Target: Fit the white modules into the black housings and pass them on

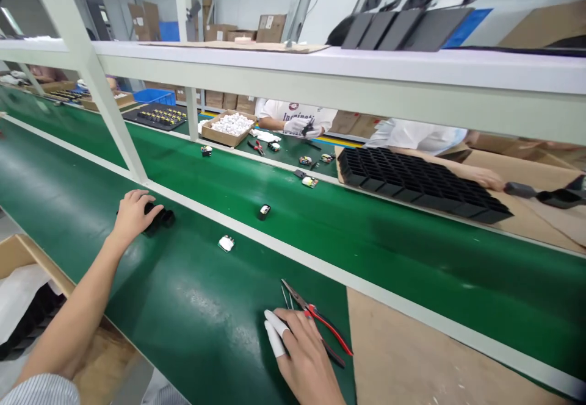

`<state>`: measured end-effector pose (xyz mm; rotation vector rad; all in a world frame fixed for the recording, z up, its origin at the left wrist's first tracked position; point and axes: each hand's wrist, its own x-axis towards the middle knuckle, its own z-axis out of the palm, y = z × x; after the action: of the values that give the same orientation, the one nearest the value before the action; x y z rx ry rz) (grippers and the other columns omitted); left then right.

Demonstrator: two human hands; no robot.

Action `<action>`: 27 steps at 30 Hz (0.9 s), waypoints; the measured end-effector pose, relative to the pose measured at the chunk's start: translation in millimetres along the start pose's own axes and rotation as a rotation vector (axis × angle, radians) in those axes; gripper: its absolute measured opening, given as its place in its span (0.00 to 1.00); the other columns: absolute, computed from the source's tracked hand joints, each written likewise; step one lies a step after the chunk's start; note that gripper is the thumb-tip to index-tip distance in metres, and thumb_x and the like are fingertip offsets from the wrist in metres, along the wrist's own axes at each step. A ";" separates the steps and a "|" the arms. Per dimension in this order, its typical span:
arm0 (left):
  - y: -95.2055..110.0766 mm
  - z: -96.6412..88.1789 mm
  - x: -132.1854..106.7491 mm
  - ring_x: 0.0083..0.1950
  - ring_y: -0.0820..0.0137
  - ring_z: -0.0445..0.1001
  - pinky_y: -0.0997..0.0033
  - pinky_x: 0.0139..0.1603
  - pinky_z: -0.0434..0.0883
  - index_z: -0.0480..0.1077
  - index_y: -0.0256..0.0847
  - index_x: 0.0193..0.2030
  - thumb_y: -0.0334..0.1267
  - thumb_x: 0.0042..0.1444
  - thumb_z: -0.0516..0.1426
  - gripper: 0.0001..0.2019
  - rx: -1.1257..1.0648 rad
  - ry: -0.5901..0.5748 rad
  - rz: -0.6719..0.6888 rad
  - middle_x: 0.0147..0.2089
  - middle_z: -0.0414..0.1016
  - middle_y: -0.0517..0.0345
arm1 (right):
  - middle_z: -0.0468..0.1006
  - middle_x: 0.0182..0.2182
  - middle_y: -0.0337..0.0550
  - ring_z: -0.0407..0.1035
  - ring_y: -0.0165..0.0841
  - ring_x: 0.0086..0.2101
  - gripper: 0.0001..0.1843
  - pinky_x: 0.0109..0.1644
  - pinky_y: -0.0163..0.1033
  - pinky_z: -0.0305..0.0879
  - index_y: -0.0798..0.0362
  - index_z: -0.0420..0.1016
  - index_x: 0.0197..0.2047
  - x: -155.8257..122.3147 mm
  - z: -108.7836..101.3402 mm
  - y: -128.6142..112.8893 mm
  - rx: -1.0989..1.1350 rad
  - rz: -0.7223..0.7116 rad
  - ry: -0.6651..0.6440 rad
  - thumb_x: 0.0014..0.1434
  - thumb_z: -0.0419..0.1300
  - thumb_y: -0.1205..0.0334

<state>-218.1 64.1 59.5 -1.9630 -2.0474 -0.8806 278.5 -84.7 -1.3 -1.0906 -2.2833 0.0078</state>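
Note:
My left hand (133, 211) is at the left of the green bench, its fingers curled over a few small black plastic cases (168, 218), partly hidden by the hand. On the near right, my right hand (304, 353) lies palm down with fingers extended; two fingers wear white finger cots. Beneath and beside it are red-and-black handled pliers (315, 315) and thin metal tweezers (287, 296), whose rear ends are hidden. Between the hands sits a small white-topped circuit board (226, 243). A black case with a white part inside (264, 211) stands on the green belt.
A pale rail (256, 237) separates bench and belt. Across it are a black case array (412, 179), a box of white parts (231, 125) and co-workers' hands (304, 127). A shelf (293, 82) crosses overhead; cardboard (412, 344) covers the right. An open carton (41, 265) stands left.

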 end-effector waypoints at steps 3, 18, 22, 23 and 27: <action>-37.3 -12.9 4.5 0.70 0.43 0.67 0.40 0.73 0.60 0.78 0.43 0.46 0.57 0.58 0.64 0.20 -0.212 0.087 -0.293 0.61 0.77 0.43 | 0.79 0.49 0.50 0.76 0.43 0.46 0.19 0.49 0.50 0.74 0.47 0.73 0.60 15.0 6.8 -0.5 0.081 0.002 0.040 0.70 0.54 0.71; -87.2 8.4 -7.5 0.69 0.51 0.73 0.49 0.76 0.62 0.75 0.33 0.63 0.72 0.65 0.48 0.43 -0.747 0.006 -0.576 0.61 0.80 0.38 | 0.61 0.66 0.61 0.77 0.38 0.45 0.49 0.54 0.50 0.78 0.52 0.43 0.78 233.0 155.8 -101.4 0.592 0.230 -0.311 0.63 0.67 0.63; -91.2 9.6 -6.8 0.68 0.52 0.74 0.50 0.76 0.63 0.75 0.33 0.64 0.71 0.67 0.46 0.42 -0.783 -0.022 -0.547 0.63 0.79 0.40 | 0.56 0.69 0.64 0.76 0.48 0.52 0.57 0.53 0.53 0.78 0.51 0.37 0.79 272.3 188.1 -115.7 0.536 0.245 -0.313 0.60 0.71 0.61; -91.2 10.2 -7.1 0.68 0.52 0.75 0.51 0.75 0.64 0.76 0.34 0.63 0.70 0.67 0.46 0.41 -0.784 -0.030 -0.544 0.63 0.79 0.41 | 0.57 0.68 0.64 0.75 0.49 0.53 0.57 0.53 0.53 0.77 0.52 0.37 0.79 278.1 193.5 -117.3 0.530 0.234 -0.323 0.60 0.71 0.61; -84.6 13.2 -11.4 0.67 0.50 0.76 0.49 0.74 0.65 0.79 0.37 0.59 0.70 0.66 0.48 0.39 -0.767 -0.038 -0.556 0.62 0.80 0.44 | 0.61 0.65 0.61 0.77 0.45 0.48 0.46 0.52 0.52 0.77 0.52 0.45 0.77 285.5 205.0 -116.3 0.566 0.199 -0.351 0.66 0.66 0.59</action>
<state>-294.0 64.7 18.3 -1.6657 -2.5798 -2.0009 -47.5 90.4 7.3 -1.0532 -2.2337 0.9301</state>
